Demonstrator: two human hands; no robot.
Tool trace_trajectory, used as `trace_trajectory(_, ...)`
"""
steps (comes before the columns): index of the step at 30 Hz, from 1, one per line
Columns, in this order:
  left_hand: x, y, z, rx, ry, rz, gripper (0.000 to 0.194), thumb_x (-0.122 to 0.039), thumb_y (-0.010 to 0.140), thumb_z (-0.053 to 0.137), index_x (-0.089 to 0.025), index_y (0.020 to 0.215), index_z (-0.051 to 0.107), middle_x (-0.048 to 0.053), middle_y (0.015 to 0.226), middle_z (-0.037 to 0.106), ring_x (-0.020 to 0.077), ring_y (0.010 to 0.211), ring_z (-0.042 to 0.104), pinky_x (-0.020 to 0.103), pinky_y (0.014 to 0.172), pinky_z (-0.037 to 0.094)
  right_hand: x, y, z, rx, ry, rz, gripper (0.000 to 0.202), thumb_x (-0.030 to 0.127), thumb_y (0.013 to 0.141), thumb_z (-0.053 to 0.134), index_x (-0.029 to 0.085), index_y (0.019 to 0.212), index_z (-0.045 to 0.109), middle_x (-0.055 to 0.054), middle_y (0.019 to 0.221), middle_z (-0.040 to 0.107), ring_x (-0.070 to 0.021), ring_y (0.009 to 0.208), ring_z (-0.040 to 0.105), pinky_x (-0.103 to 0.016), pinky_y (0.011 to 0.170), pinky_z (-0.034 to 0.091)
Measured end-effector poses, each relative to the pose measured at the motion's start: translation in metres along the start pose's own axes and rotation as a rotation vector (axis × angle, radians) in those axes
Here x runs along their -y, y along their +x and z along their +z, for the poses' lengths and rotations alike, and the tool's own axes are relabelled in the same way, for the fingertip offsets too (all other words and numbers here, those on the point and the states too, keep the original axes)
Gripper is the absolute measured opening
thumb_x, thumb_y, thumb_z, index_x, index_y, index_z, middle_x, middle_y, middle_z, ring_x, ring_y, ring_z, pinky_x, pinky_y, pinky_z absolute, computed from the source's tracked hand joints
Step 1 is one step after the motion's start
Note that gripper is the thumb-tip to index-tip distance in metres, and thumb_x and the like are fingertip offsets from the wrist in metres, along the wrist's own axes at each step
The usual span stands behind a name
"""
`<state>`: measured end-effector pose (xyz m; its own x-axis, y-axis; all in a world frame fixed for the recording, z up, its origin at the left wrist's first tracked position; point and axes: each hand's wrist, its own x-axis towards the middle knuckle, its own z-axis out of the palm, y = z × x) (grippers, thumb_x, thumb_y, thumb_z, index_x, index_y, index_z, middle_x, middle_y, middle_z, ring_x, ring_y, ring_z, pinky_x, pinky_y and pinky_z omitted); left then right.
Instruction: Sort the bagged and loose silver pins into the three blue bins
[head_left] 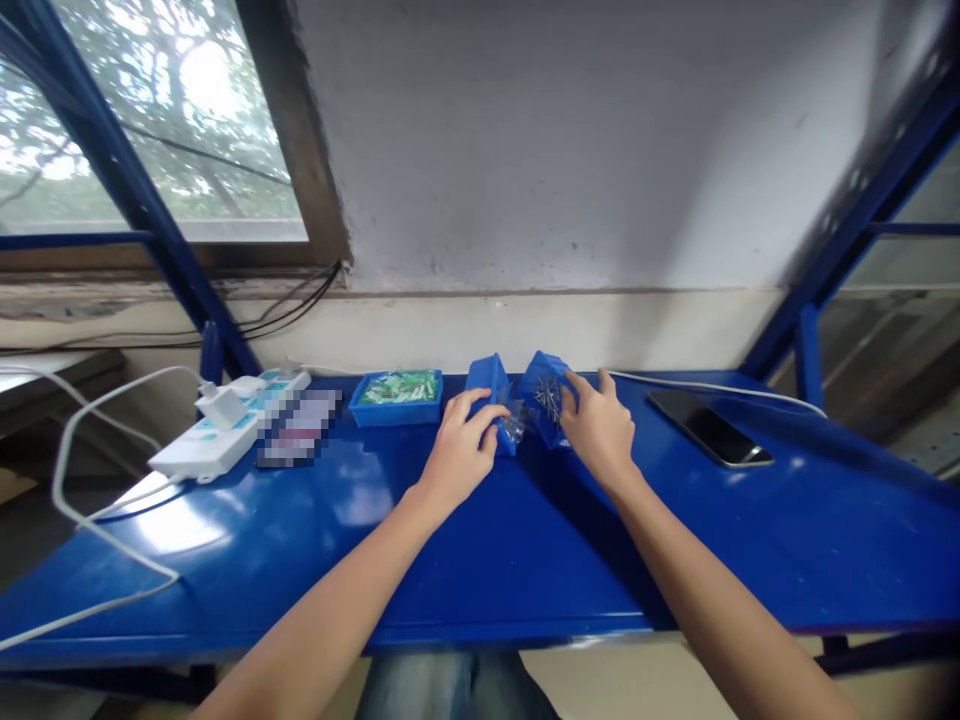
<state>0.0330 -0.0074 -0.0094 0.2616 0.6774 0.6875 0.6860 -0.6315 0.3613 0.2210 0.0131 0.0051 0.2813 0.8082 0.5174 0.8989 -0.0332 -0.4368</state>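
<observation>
Two small blue parts bins stand side by side near the back of the bench. My left hand (pixel 466 438) is at the left blue bin (pixel 487 373), its fingers curled over the near side. Clear plastic (pixel 514 422) shows at that bin's mouth. The right blue bin (pixel 545 364) looks tilted and contains several thin metal pieces (pixel 549 398), like screws or pins. Along its right edge, my right hand (pixel 600 425) grips with thumb and fingers, partly hiding the side.
Left of the bins sits a blue tray (pixel 397 410) of green circuit boards. A white power strip (pixel 225 430) with a plug and cable lies farther left, beside a blurred flat item (pixel 300 430). A dark phone (pixel 709 428) rests at right. A wall rises behind the blue bench (pixel 495 560).
</observation>
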Motion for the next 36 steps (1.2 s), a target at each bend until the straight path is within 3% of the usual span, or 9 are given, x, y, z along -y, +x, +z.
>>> trace_trajectory(5,-0.005,-0.003,0.004,0.057,-0.021,0.012,0.038,-0.019,0.085,0.052,-0.027,0.122,0.048,0.007,0.133,0.039,0.0245,0.129,0.033,0.046,0.108,0.032,-0.001,-0.001,0.004,0.075,0.086,-0.021,0.042,0.044,0.089,0.039,0.028,0.125,0.054,-0.016,0.132,0.044,-0.0335,0.105,0.057,-0.052,0.083,0.047)
trace_trajectory(8,-0.006,-0.007,0.008,0.082,-0.018,-0.117,0.057,-0.033,0.081,0.060,-0.026,0.133,0.035,0.012,0.145,0.022,0.0313,0.136,0.021,0.050,0.109,0.028,-0.001,-0.005,0.004,0.129,0.116,-0.031,0.042,0.043,0.089,0.039,0.029,0.127,0.050,-0.016,0.136,0.040,-0.0349,0.112,0.054,-0.052,0.083,0.046)
trace_trajectory(10,-0.005,-0.008,0.009,0.120,-0.018,-0.215,0.056,-0.037,0.081,0.060,-0.028,0.131,0.035,0.012,0.147,0.018,0.0343,0.136,0.023,0.052,0.105,0.033,-0.004,-0.008,0.005,0.111,0.143,-0.029,0.044,0.044,0.088,0.042,0.025,0.127,0.050,-0.018,0.136,0.039,-0.0359,0.117,0.050,-0.051,0.085,0.045)
trace_trajectory(14,-0.005,-0.007,0.011,0.193,-0.046,-0.291,0.059,-0.042,0.080,0.060,-0.029,0.129,0.031,0.011,0.137,0.039,0.0329,0.118,0.049,0.050,0.093,0.044,-0.018,-0.015,0.008,0.078,0.294,-0.010,0.058,0.052,0.082,0.049,0.017,0.128,0.043,-0.018,0.122,0.053,-0.0331,0.112,0.053,-0.046,0.085,0.045)
trace_trajectory(18,-0.007,-0.005,0.013,0.164,0.014,-0.348,0.064,-0.046,0.074,0.063,-0.027,0.126,0.031,0.010,0.121,0.053,0.0287,0.092,0.062,0.047,0.081,0.049,-0.024,-0.019,0.012,0.130,0.352,0.092,0.078,0.059,0.076,0.053,0.015,0.136,0.028,-0.017,0.107,0.062,-0.0315,0.094,0.061,-0.042,0.078,0.046)
trace_trajectory(22,-0.002,-0.005,0.008,0.139,0.015,-0.361,0.054,-0.034,0.075,0.061,-0.026,0.121,0.034,0.005,0.103,0.058,0.0214,0.075,0.063,0.040,0.075,0.049,-0.025,-0.019,0.013,0.093,0.288,0.144,0.081,0.058,0.074,0.054,0.011,0.136,0.028,-0.020,0.108,0.062,-0.0333,0.096,0.061,-0.040,0.078,0.046)
trace_trajectory(26,0.011,-0.004,-0.004,0.178,-0.055,-0.334,0.062,-0.033,0.073,0.061,-0.026,0.126,0.030,0.001,0.088,0.059,0.0190,0.068,0.061,0.038,0.073,0.049,-0.031,-0.021,0.009,0.047,0.248,0.094,0.072,0.055,0.075,0.054,0.013,0.131,0.036,-0.017,0.105,0.063,-0.0321,0.092,0.061,-0.039,0.076,0.046)
trace_trajectory(33,0.027,0.003,-0.023,0.277,-0.188,-0.253,0.088,-0.031,0.068,0.065,-0.023,0.140,0.016,0.010,0.110,0.058,0.0247,0.084,0.063,0.041,0.082,0.048,-0.047,-0.024,0.000,-0.030,0.197,0.027,0.072,0.049,0.079,0.050,0.010,0.136,0.032,-0.018,0.110,0.060,-0.0307,0.095,0.060,-0.040,0.078,0.046)
trace_trajectory(36,0.033,0.003,-0.026,0.290,-0.146,-0.257,0.094,-0.030,0.068,0.065,-0.022,0.144,0.011,0.006,0.094,0.061,0.0247,0.077,0.063,0.042,0.078,0.049,-0.050,-0.025,0.000,-0.051,0.205,-0.006,0.068,0.048,0.080,0.051,0.011,0.135,0.034,-0.017,0.110,0.061,-0.0291,0.094,0.060,-0.040,0.078,0.047)
